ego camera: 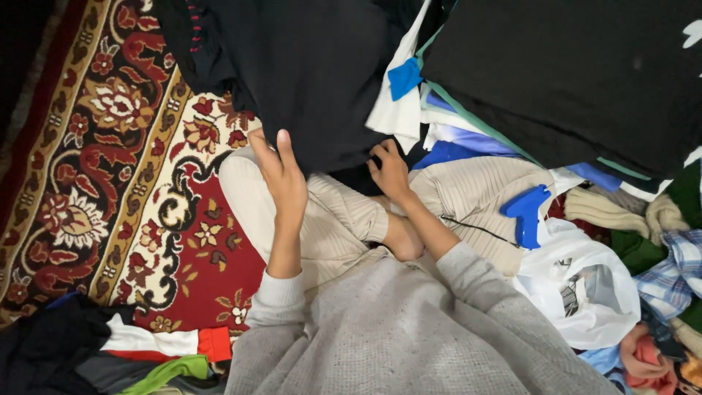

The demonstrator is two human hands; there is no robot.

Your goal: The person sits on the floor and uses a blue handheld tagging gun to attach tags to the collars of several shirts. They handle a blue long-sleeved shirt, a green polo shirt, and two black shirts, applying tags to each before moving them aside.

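A red patterned carpet [110, 183] bears heaped clothes [643, 241] and a white plastic bag [585, 292].

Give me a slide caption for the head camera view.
Both hands, left hand and right hand, grasp a black garment above a patterned rug.

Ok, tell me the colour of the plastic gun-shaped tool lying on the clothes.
Bright blue; the gun-shaped tool shows clearly in the head view.

A: The floor is covered by a patterned rug [110, 168], dark red with cream floral borders, seen at the left.

B: Even indoor light is cast across it. A darker strip of floor [22, 44] is glimpsed past the rug's upper-left edge.
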